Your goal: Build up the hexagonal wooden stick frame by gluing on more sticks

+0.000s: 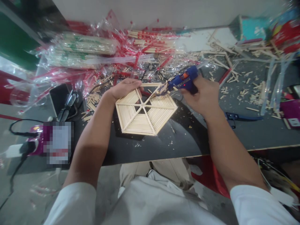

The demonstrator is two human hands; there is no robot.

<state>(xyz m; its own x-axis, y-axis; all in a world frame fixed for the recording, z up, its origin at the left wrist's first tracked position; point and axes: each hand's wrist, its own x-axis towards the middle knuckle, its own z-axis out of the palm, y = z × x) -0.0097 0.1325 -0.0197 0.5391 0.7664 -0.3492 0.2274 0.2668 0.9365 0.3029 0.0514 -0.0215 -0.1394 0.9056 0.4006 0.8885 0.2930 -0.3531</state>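
A hexagonal frame made of wooden sticks [138, 124] is tilted above the dark table, with spokes meeting at its middle. Rows of sticks fill several of its wedges, while the far wedge shows a gap. My left hand [126, 89] grips the frame's far left edge, fingers partly hidden behind it. In my right hand [202, 95] is a blue hot glue gun [184, 79] with a small red light. Its nozzle points left, at the spoke on the frame's far right side, and looks coated in stick bits or glue; contact cannot be made out.
Plastic-wrapped stick bundles [82, 47] lie at the back left. Stick scraps [255, 93] are scattered to the right, near clear glue sticks [268, 86] and a dark blue cutting tool [243, 117]. Eyeglasses [67, 104], a phone [59, 143] and a purple power strip [36, 140] are at the left.
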